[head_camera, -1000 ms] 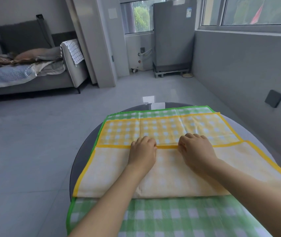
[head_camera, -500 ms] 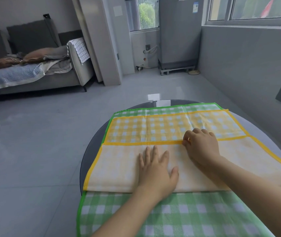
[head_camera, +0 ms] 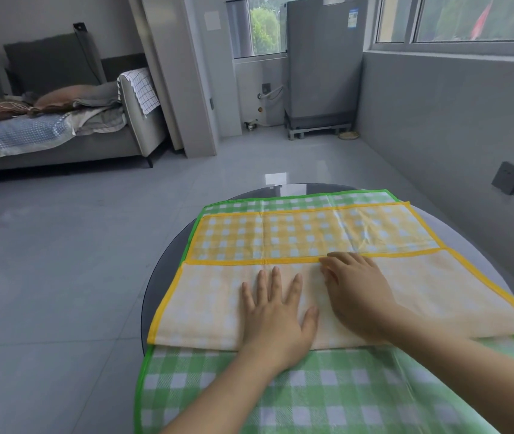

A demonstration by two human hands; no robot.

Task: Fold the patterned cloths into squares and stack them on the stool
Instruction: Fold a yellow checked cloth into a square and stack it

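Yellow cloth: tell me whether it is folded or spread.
Partly folded: the yellow cloth has its near part turned over, pale underside up, hem short of the far edge.

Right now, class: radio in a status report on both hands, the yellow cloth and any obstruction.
Left hand flat, fingers spread, on yellow cloth. Right hand curled at the folded-over edge. Cloth half-folded atop green cloth. Nothing obstructing.

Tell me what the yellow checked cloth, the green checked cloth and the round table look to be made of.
Yellow checked cloth: thin woven fabric, likely cotton or a blend; matte, keeps sharp fold creases, stitched border.
Green checked cloth: seemingly the same light woven fabric, with a visible twill-like weave and bright green hem.
Round table: dark, glossy top, probably glass; it mirrors the window light.
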